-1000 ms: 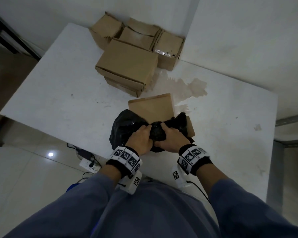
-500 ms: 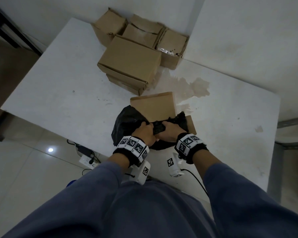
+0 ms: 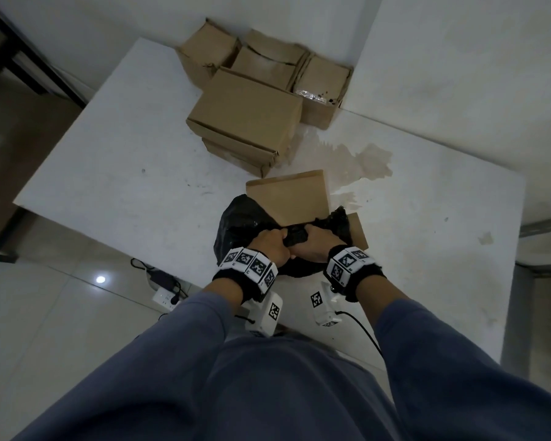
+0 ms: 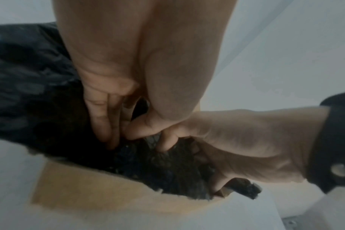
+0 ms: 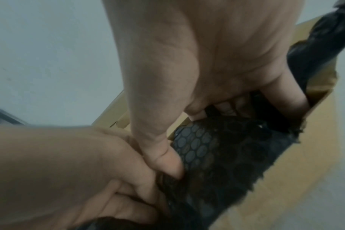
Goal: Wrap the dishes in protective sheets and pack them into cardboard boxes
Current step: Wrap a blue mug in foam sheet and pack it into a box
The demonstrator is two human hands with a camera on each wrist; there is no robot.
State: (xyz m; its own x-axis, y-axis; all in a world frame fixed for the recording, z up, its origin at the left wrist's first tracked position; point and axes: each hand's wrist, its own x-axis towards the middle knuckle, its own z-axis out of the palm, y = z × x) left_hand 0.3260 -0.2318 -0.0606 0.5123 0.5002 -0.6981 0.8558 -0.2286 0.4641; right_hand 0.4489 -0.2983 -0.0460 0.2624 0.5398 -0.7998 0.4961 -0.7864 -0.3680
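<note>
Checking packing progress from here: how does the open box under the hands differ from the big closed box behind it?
The open box has its flap raised and black bubble wrap bulging out; the closed box shows a flat shut top. The left hand and right hand grip the wrap at the open box; nobody touches the closed box. The open box sits near the table front edge; the closed box lies farther back, atop another carton. Both are plain brown cardboard.
</note>
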